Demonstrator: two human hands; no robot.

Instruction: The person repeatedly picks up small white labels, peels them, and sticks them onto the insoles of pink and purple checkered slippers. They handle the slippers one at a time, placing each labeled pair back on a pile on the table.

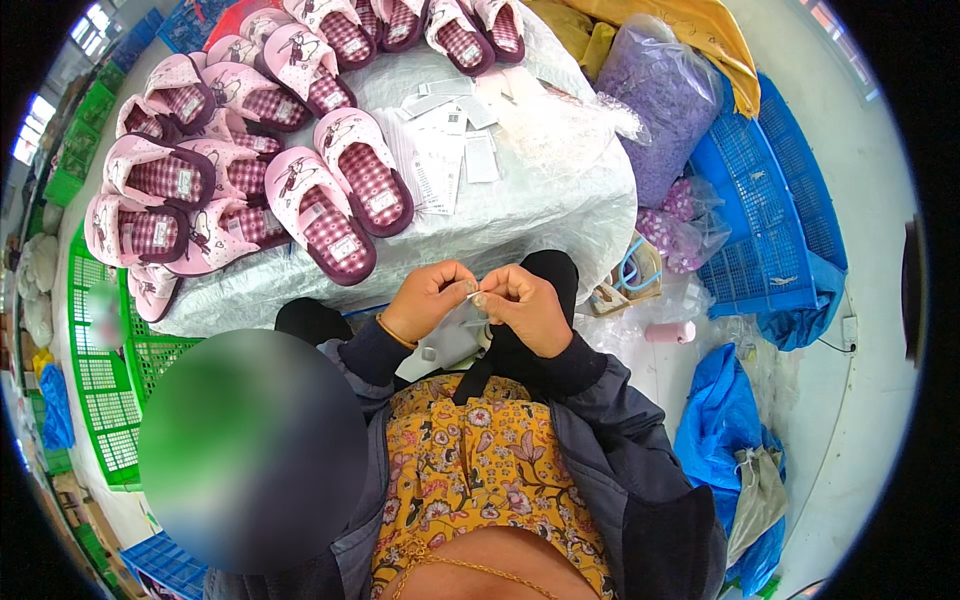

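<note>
Soft pink slippers [322, 222] with checked dark-red insides sit on the white plastic-covered table [560, 205], many already with pale labels [346, 247]. Beside them lie flat white papers [438, 150]. The left hand [432, 298] and right hand [528, 308] pinch a tiny white thing [474, 295] between them; that part looks unfinished.

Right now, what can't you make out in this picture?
In the head view:
Small white piece: tiny, and partly covered by the left hand and right hand.
Lower left: hidden behind a round blurred patch.
Topmost slippers: cut off by the upper edge.
Paper tags: any print is too small to read.
Purple-filled clear bag: the plastic obscures its contents' shapes.
</note>
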